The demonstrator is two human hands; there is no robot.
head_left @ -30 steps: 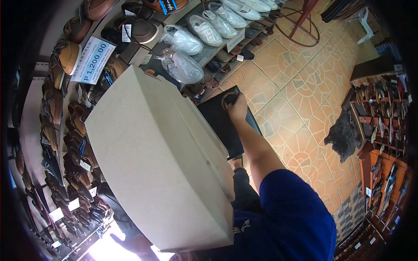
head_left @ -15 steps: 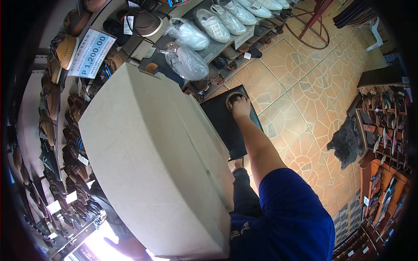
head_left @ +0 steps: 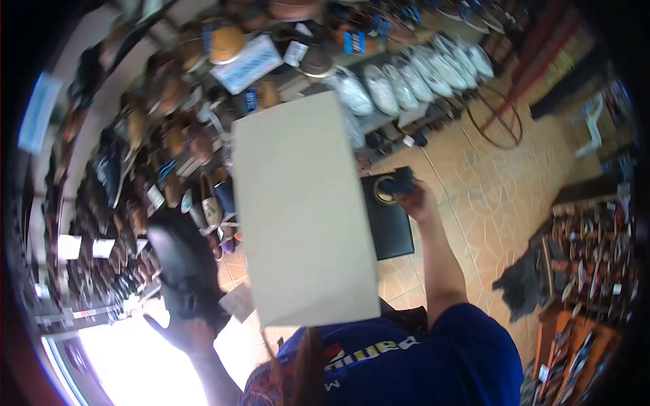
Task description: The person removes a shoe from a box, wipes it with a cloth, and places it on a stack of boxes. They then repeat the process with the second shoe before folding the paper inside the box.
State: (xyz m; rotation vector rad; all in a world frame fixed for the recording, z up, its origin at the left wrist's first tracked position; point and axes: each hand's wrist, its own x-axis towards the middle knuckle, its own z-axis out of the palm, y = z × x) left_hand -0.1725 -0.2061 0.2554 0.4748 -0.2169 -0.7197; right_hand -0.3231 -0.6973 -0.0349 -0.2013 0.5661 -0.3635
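My left hand point(head_left: 188, 333) grips a black leather shoe point(head_left: 183, 271) at its lower end, the thumb sticking out to the side. A pale paper tag point(head_left: 237, 302) hangs beside the shoe. In my right hand point(head_left: 417, 201) is a small dark blocky object point(head_left: 404, 181), too blurred to name. Just beside it, a round gold-rimmed container point(head_left: 384, 190) rests on a black flat-topped surface point(head_left: 393, 233). Between my arms, a large cream box-like thing point(head_left: 305, 216) blocks the middle of the view; what supports it is hidden.
Shoe shelves point(head_left: 149, 162) curve along the left and top, with plastic-wrapped white shoes point(head_left: 413, 81) at the upper part. Tiled floor point(head_left: 494, 223) lies to the right, with a dark mat point(head_left: 521, 287) and wooden racks point(head_left: 575, 352) beyond. A red metal stand point(head_left: 504, 122) is at upper right.
My right hand has come up from the round container with the dark object now showing. My left hand and the black shoe have come into clear view. The cream thing looks smaller and turned.
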